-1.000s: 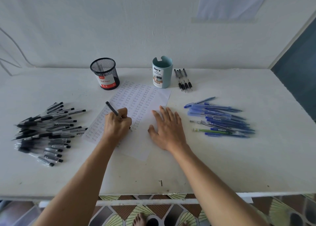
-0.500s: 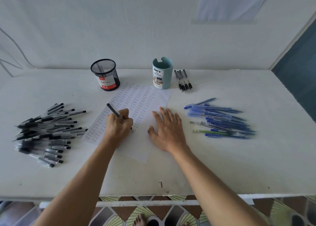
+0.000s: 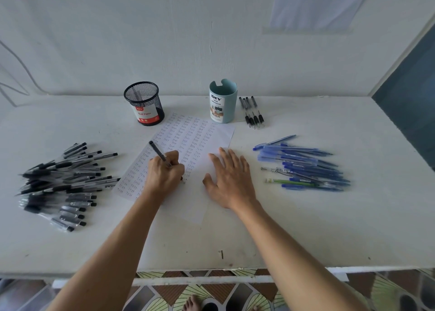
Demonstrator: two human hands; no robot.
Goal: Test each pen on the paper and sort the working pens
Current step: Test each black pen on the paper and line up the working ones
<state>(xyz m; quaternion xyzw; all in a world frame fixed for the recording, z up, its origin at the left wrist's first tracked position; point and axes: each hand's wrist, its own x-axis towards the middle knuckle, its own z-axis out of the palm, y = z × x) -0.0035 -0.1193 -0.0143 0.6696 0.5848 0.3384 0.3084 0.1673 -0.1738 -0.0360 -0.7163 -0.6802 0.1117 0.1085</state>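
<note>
Left hand (image 3: 164, 173) is curled tight round a black pen (image 3: 158, 153), thumb and fingers pinching the barrel low down. The capped end slants up and to the far left, and the tip is down on the paper (image 3: 200, 136), just right of the knuckles. Right hand (image 3: 229, 176) lies flat on the sheet, fingers straight and slightly spread, holding nothing, pressing the right half of the page.

The paper sits mid-table, angled, its far part filled with rows of small handwritten words. The near part under the wrists is blank.

On the left of the table (image 3: 329, 228) there's a big fanned heap of black pens (image 3: 63, 183), well apart from the sheet's far end and almost touching its near left edge. On the right, a looser pile of blue pens (image 3: 303, 167) with one green pen (image 3: 289, 182) at its near side.

At the far edge of the paper a black mesh cup (image 3: 144, 103) stands upright on the left and a teal cup (image 3: 222, 101) upright on the right. Just right of the teal cup lie four dark pens (image 3: 253, 113), side by side.
</note>
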